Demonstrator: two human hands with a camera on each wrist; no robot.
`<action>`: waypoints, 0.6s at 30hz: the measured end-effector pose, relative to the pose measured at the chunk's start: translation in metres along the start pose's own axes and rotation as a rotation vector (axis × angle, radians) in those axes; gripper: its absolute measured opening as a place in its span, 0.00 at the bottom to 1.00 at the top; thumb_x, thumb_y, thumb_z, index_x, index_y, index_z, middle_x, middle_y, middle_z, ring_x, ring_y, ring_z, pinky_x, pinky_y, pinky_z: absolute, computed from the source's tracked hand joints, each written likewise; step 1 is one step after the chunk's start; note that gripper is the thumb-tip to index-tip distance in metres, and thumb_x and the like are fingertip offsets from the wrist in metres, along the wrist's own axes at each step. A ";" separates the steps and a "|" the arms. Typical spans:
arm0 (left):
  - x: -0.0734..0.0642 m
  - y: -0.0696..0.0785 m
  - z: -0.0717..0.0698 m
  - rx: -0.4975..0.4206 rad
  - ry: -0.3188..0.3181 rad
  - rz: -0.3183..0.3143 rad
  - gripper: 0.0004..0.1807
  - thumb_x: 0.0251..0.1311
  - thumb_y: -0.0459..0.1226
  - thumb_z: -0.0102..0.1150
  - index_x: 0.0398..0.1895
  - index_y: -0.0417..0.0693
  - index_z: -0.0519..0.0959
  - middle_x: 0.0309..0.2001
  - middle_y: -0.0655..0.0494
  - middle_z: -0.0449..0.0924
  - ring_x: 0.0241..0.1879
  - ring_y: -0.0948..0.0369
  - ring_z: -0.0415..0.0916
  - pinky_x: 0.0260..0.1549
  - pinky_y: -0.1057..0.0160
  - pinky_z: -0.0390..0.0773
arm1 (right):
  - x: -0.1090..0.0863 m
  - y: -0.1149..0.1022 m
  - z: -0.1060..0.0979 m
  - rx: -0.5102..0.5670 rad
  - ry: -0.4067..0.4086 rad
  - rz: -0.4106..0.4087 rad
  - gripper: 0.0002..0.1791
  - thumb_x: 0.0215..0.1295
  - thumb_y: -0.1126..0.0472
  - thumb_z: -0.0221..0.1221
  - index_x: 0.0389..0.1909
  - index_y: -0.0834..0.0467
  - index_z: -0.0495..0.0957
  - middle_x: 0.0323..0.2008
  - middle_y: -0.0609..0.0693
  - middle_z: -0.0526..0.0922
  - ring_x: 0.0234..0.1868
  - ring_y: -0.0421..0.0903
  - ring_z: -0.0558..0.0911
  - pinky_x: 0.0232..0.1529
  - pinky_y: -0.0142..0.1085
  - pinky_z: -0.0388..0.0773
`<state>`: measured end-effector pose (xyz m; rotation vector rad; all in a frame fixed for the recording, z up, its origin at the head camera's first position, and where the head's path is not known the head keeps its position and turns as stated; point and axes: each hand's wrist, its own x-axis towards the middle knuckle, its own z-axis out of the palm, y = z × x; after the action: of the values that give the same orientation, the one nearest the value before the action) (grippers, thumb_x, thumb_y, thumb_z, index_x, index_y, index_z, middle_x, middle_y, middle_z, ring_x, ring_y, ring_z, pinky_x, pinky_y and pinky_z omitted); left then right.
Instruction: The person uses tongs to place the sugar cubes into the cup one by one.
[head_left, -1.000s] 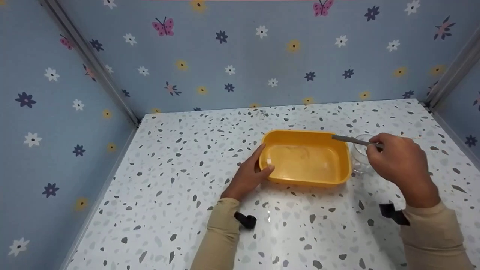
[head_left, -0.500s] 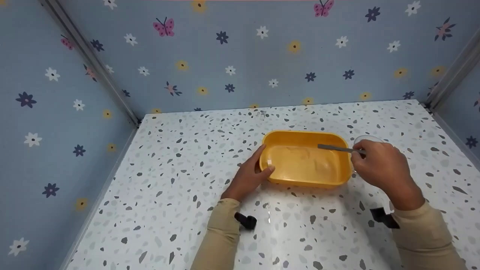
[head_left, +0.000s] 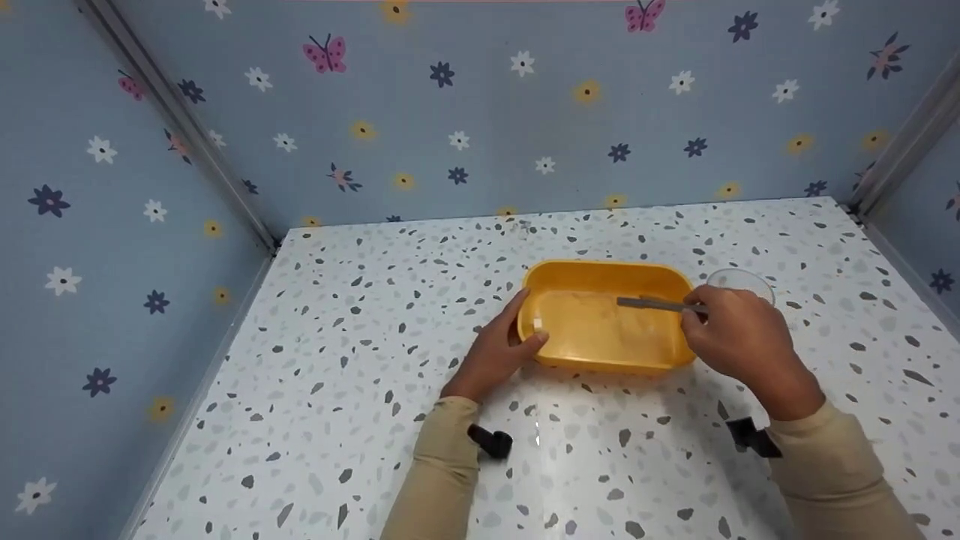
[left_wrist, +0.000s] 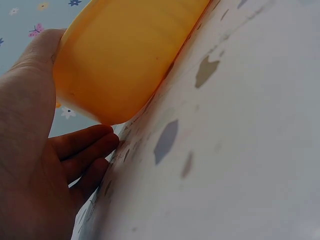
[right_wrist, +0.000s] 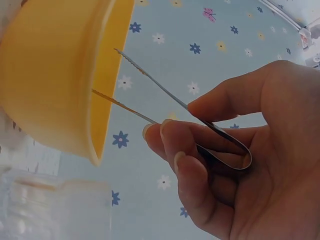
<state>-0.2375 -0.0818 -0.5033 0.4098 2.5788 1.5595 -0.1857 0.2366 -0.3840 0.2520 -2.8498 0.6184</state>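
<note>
A yellow rectangular tub [head_left: 600, 366] stands on the speckled table, and liquid appears to cover its floor, though this is hard to tell. My left hand [head_left: 495, 352] holds its left end, thumb over the rim and fingers along the outside. In my right hand [head_left: 746, 341] is a pair of metal tongs [right_wrist: 155, 85], gripped between thumb and fingers. The tongs' arms stand apart with nothing between the serrated tips, which reach over the tub's right rim. Behind the right hand stands a clear glass [head_left: 739, 279], mostly hidden. A small white piece [head_left: 538, 324] shows at the tub's left inside.
The white speckled table [head_left: 360, 375] extends on all sides of the tub. Blue flowered panels [head_left: 487, 105] rise at the back, left and right. A black strap end [head_left: 491, 441] sticks out from the left sleeve.
My right hand has moved left with the tongs, from over the glass to the tub's right rim, so the tips now reach above its inside. The left hand and tub stay put.
</note>
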 end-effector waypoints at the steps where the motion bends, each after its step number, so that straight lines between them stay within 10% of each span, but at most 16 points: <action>1: 0.000 0.000 0.000 0.000 0.001 0.001 0.43 0.65 0.58 0.60 0.77 0.85 0.48 0.77 0.69 0.54 0.72 0.65 0.55 0.69 0.60 0.57 | 0.000 -0.001 0.002 0.000 -0.003 -0.005 0.12 0.64 0.64 0.55 0.40 0.67 0.84 0.34 0.59 0.86 0.23 0.49 0.76 0.23 0.44 0.73; 18: -0.001 0.002 -0.001 -0.058 -0.017 0.012 0.43 0.64 0.57 0.62 0.78 0.80 0.50 0.76 0.69 0.54 0.71 0.68 0.57 0.67 0.62 0.61 | -0.001 -0.013 0.026 -0.013 -0.034 -0.062 0.12 0.65 0.64 0.58 0.43 0.66 0.84 0.36 0.58 0.86 0.30 0.52 0.80 0.31 0.48 0.78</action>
<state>-0.2365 -0.0822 -0.5015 0.4317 2.5160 1.6237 -0.1867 0.2136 -0.4026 0.3510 -2.8649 0.5890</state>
